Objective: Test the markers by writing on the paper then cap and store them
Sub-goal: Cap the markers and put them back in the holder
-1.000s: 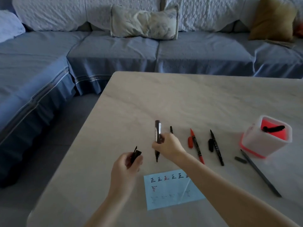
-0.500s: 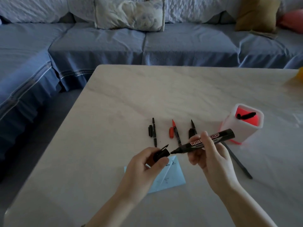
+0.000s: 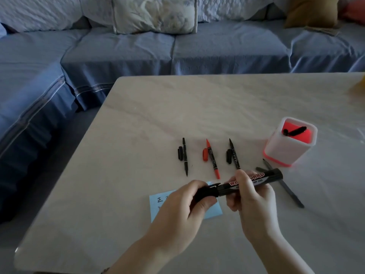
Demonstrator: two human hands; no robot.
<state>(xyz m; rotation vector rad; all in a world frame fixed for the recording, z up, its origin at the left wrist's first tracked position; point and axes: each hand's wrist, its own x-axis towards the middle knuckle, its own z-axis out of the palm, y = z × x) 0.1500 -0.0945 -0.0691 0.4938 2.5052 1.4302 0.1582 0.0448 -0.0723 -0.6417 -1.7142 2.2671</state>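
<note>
Blue sofa (image 3: 177, 50) fills the top; low on the bench (image 3: 158, 115), left hand (image 3: 185, 204) grips the cap (image 3: 205, 192); right hand (image 3: 252, 196) grips the marker (image 3: 262, 177).

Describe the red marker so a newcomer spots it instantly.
On the pale table, left of the white-and-red pen holder, three thin uncapped markers lie in a row. The red marker is the middle one, the only one with red tips and a red cap beside it.

L hand (image 3: 178, 210) holds cap (image 3: 205, 193) on whiteboard marker (image 3: 256, 179), R hand (image 3: 254, 202) gripping barrel.
</note>
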